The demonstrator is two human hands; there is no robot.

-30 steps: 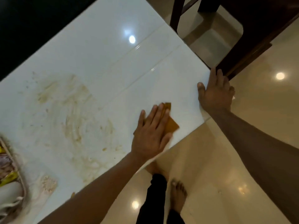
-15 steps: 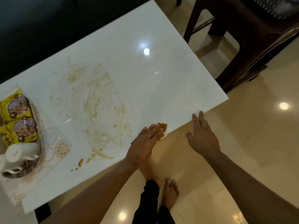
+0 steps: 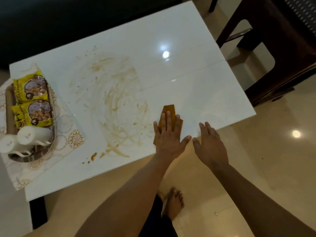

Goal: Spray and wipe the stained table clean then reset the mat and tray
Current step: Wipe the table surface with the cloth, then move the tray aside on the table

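Flat, straight-fingered left grip [image 3: 168, 135] presses the soft, limp orange-brown folded cloth [image 3: 169, 112] onto the glossy white counter [image 3: 196, 48], lower centre; pinch its free edge, while the right grip [image 3: 211, 142] hovers open, empty.

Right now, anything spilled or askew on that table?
Yes. Brown smears cover the middle of the table, with drips near its front edge. The mat lies skewed, overhanging the left end, with the tray on it. The left hand presses a cloth flat beside the smears.
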